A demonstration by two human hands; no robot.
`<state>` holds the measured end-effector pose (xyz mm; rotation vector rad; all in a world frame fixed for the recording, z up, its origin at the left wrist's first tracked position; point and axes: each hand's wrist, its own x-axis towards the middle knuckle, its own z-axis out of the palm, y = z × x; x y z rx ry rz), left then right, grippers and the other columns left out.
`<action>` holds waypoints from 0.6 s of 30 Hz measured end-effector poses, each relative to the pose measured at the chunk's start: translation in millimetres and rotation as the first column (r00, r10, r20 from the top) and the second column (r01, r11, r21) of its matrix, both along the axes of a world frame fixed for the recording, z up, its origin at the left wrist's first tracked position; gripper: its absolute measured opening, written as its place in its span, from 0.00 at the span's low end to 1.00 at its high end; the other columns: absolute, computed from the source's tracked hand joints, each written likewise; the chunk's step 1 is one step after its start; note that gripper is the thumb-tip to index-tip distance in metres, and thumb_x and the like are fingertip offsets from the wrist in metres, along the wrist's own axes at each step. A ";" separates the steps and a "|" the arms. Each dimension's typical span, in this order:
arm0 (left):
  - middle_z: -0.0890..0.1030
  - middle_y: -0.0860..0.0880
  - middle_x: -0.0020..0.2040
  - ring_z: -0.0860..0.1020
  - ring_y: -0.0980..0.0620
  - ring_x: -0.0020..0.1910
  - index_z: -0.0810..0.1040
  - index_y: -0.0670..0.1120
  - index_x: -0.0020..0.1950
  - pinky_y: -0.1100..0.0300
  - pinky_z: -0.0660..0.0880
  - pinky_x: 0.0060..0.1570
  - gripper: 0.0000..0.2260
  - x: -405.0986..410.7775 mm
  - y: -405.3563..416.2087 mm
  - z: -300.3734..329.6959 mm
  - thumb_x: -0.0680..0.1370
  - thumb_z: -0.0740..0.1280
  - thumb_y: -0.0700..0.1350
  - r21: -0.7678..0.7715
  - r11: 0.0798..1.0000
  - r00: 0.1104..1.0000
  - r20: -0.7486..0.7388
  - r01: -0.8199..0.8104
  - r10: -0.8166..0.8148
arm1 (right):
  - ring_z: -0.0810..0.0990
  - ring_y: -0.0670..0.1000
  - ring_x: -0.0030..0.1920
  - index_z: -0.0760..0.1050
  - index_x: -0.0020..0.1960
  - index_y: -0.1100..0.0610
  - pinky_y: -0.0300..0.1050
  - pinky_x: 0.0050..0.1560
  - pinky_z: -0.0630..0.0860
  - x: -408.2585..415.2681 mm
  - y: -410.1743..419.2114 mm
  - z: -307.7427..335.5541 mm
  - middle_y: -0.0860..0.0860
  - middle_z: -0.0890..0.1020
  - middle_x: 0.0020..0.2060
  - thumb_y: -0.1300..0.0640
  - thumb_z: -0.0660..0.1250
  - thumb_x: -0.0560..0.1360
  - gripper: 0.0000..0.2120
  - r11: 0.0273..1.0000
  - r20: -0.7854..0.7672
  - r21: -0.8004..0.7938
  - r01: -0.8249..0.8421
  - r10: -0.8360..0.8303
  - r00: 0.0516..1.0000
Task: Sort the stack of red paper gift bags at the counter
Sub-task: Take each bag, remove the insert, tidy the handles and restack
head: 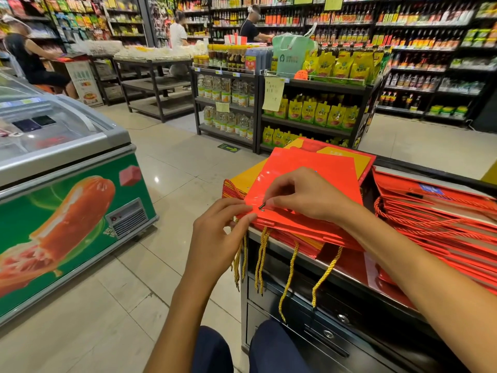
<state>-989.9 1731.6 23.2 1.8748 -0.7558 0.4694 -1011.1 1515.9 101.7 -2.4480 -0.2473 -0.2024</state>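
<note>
The left hand pinches the near left corner of the top red gift bag, thumb and fingertips closed on its edge. The right hand lies on the same bag just beside it, its thumb and forefinger pinching a small dark cord tip at an eyelet near the bag's near edge. The two hands are close together, nearly touching.

That bag lies flat on top of a stack of red and yellow bags at the left end of the desk, overhanging its near edge. Yellow twisted cord handles hang down from the stack over the desk's dark front, which has drawers. More bags lie beneath, toward the far edge. A second stack of red bags with red cord handles fills the right part of the desk, fanned out.

Left of the desk, across the tiled floor, stands a chest freezer with a green front. Shelves of goods stand beyond the desk.
</note>
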 end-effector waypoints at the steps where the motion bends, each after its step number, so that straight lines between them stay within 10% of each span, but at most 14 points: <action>1: 0.84 0.54 0.55 0.81 0.56 0.56 0.87 0.48 0.55 0.63 0.80 0.49 0.07 1.4 0.4 -0.9 0.79 0.73 0.47 0.016 1.000 1.000 0.012 -0.008 0.008 | 0.83 0.43 0.39 0.87 0.45 0.54 0.36 0.41 0.75 -1.3 0.6 2.0 0.46 0.87 0.38 0.58 0.76 0.75 0.01 0.999 0.015 -0.043 -0.005 0.005 1.000; 18: 0.85 0.52 0.56 0.81 0.56 0.57 0.86 0.46 0.58 0.58 0.81 0.51 0.09 6.3 0.5 -10.4 0.80 0.71 0.47 0.038 0.999 0.991 0.136 -0.018 0.012 | 0.83 0.40 0.43 0.86 0.47 0.53 0.38 0.47 0.77 0.4 2.2 16.2 0.43 0.86 0.40 0.59 0.74 0.76 0.03 0.956 0.011 -0.279 -0.087 0.094 0.996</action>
